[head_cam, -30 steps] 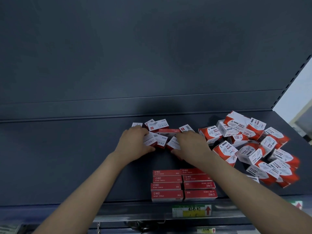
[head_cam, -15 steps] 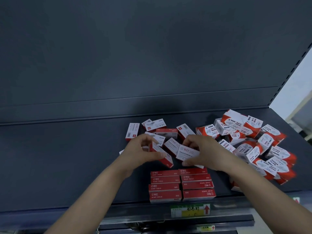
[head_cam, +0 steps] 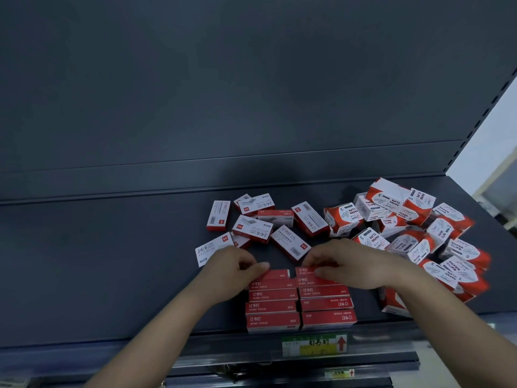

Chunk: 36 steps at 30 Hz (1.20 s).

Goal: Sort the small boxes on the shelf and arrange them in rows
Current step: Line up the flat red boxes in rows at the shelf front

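Two columns of red staple boxes (head_cam: 272,308) stand in rows at the front of the dark shelf (head_cam: 112,275). My left hand (head_cam: 232,264) pinches a red staple box (head_cam: 275,274) at the back of the left column. At the back of the right column, my right hand (head_cam: 347,261) pinches another red staple box (head_cam: 305,270). Several loose staple boxes (head_cam: 253,228) lie scattered just behind my hands. A heap of red-and-white paper clip boxes (head_cam: 414,228) fills the right side.
The shelf's left half is bare dark metal. A price label (head_cam: 314,344) with a red arrow sits on the front rail below the rows. One paper clip box (head_cam: 391,302) lies near the front edge under my right forearm. The upright back panel (head_cam: 251,79) rises behind.
Both hands came forward from the loose pile, each bringing a staple box down onto the back of a column. The view shifted a little.
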{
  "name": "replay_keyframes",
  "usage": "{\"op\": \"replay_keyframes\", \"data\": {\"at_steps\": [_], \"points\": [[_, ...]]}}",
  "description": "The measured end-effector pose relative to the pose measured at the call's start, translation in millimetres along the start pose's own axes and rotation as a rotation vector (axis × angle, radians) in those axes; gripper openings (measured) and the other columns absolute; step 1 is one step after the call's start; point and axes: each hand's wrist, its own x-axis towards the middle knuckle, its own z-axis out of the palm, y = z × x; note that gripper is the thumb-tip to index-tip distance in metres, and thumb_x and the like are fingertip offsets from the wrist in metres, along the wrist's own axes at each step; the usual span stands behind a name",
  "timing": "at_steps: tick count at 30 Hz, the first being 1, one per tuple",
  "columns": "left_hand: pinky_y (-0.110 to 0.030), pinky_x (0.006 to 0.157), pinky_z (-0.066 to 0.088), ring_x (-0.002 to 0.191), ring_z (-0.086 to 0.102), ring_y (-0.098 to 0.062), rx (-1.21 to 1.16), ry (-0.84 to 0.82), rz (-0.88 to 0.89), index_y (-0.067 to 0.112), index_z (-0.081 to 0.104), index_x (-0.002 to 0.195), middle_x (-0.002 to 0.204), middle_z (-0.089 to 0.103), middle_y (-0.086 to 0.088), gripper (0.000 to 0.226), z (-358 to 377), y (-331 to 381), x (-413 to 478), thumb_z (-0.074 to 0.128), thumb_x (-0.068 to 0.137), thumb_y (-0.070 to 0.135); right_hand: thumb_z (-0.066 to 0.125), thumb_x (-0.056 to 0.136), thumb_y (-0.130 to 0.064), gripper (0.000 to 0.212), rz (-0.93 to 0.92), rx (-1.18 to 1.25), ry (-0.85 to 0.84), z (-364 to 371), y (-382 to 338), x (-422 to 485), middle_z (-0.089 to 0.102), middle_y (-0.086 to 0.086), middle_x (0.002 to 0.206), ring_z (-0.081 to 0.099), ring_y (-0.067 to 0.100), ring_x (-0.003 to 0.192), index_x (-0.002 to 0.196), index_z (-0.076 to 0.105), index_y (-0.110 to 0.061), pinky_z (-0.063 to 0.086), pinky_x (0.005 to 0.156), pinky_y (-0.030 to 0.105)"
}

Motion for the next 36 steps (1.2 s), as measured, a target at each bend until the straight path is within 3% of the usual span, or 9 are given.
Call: {"op": "replay_keyframes", "data": {"at_steps": [7, 11, 13, 15, 17, 20, 24, 32, 36], "points": [[-0.034, 0.087, 0.054, 0.091, 0.068, -0.019, -0.135, -0.126, 0.074, 0.014, 0.073, 0.099, 0.096, 0.074, 0.000, 0.020, -5, -7, -1, 0.056, 0.093, 0.021, 0.046, 0.097, -0.018, 0.021, 0.027, 0.046, 0.047, 4, 3, -8, 0.063, -0.011, 0.103, 0.061, 0.006, 0.099, 0.110, 0.062, -0.023, 0.049, 0.084, 0.021], [-0.026, 0.086, 0.054, 0.091, 0.067, -0.007, -0.141, -0.150, 0.096, 0.016, 0.073, 0.100, 0.096, 0.073, 0.006, 0.019, -1, -4, -2, 0.056, 0.093, 0.022, 0.044, 0.097, -0.018, 0.022, 0.039, -0.005, 0.056, 7, -1, -11, 0.063, -0.010, 0.104, 0.060, 0.005, 0.098, 0.110, 0.061, -0.023, 0.050, 0.083, 0.022], [-0.018, 0.080, 0.051, 0.088, 0.065, -0.002, -0.096, -0.019, 0.121, 0.020, 0.073, 0.096, 0.092, 0.070, 0.012, 0.015, -5, -2, -2, 0.059, 0.091, 0.023, 0.045, 0.097, -0.022, 0.021, 0.060, -0.050, 0.115, 6, -5, -8, 0.064, -0.007, 0.108, 0.059, 0.006, 0.098, 0.111, 0.062, -0.021, 0.048, 0.079, 0.018], [-0.013, 0.074, 0.044, 0.084, 0.062, 0.002, 0.015, 0.277, 0.116, 0.022, 0.072, 0.095, 0.091, 0.069, 0.014, 0.012, -18, -3, 1, 0.066, 0.086, 0.025, 0.048, 0.096, -0.026, 0.021, 0.085, -0.115, 0.280, 3, -10, 1, 0.065, -0.004, 0.109, 0.059, 0.010, 0.097, 0.110, 0.061, -0.019, 0.048, 0.080, 0.019], [-0.013, 0.077, 0.042, 0.093, 0.063, -0.006, 0.124, 0.450, 0.035, 0.017, 0.071, 0.104, 0.103, 0.071, 0.006, 0.027, -36, -9, 1, 0.073, 0.080, 0.027, 0.050, 0.094, -0.032, 0.023, 0.105, -0.207, 0.411, 1, -18, 14, 0.066, 0.000, 0.109, 0.060, 0.015, 0.098, 0.110, 0.059, -0.018, 0.049, 0.085, 0.027], [-0.025, 0.088, 0.045, 0.109, 0.059, -0.016, 0.300, 0.284, -0.135, 0.014, 0.062, 0.119, 0.119, 0.065, 0.000, 0.052, -50, -27, -3, 0.077, 0.074, 0.036, 0.051, 0.092, -0.042, 0.038, 0.131, -0.390, 0.420, 4, -32, 35, 0.064, 0.005, 0.114, 0.058, 0.019, 0.105, 0.123, 0.053, -0.019, 0.043, 0.092, 0.032], [-0.029, 0.076, 0.046, 0.090, 0.057, -0.016, 0.344, 0.146, -0.123, 0.015, 0.065, 0.108, 0.102, 0.061, 0.000, 0.044, -50, -43, -4, 0.076, 0.073, 0.039, 0.055, 0.089, -0.045, 0.051, 0.192, -0.490, 0.347, 8, -43, 53, 0.060, 0.006, 0.121, 0.058, 0.020, 0.109, 0.131, 0.047, -0.017, 0.046, 0.085, 0.030], [-0.031, 0.060, 0.045, 0.067, 0.054, -0.015, 0.245, 0.297, -0.089, 0.022, 0.050, 0.078, 0.072, 0.059, 0.006, 0.033, -46, -48, -10, 0.082, 0.068, 0.022, 0.062, 0.086, -0.034, 0.046, 0.223, -0.586, 0.401, 11, -45, 50, 0.051, 0.007, 0.127, 0.058, 0.023, 0.109, 0.126, 0.048, -0.016, 0.047, 0.083, 0.032], [-0.026, 0.065, 0.050, 0.068, 0.060, -0.011, 0.276, 0.337, -0.022, 0.022, 0.068, 0.082, 0.075, 0.067, 0.005, 0.009, -47, -44, -14, 0.075, 0.077, 0.019, 0.056, 0.091, -0.027, 0.035, 0.203, -0.553, 0.435, 6, -42, 42, 0.057, 0.006, 0.123, 0.057, 0.022, 0.110, 0.125, 0.051, -0.020, 0.046, 0.089, 0.034]]}}
